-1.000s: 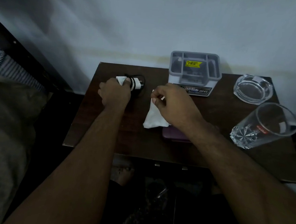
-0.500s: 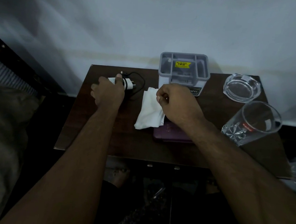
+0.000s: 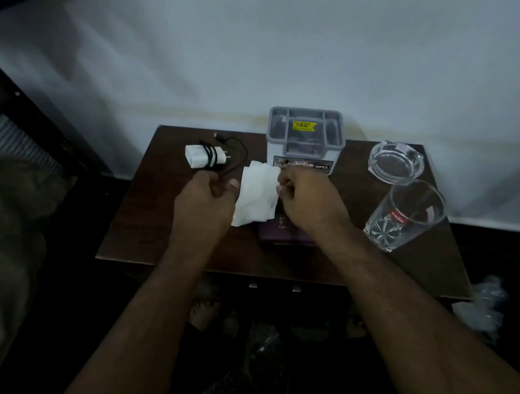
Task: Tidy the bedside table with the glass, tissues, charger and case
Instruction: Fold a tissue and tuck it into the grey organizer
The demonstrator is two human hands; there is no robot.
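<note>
White paper tissue (image 3: 257, 193), frame centre: my right hand (image 3: 309, 201) pinches its edge, my left hand (image 3: 204, 201) grips the opposite side, likely for folding.

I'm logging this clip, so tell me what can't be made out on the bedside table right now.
- Purple case: mostly hidden in the head view by the right hand and the tissue.
- Organiser box: compartment contents too dark, label print too small.
- Left hand: fingertips hidden behind the hand itself.
</note>
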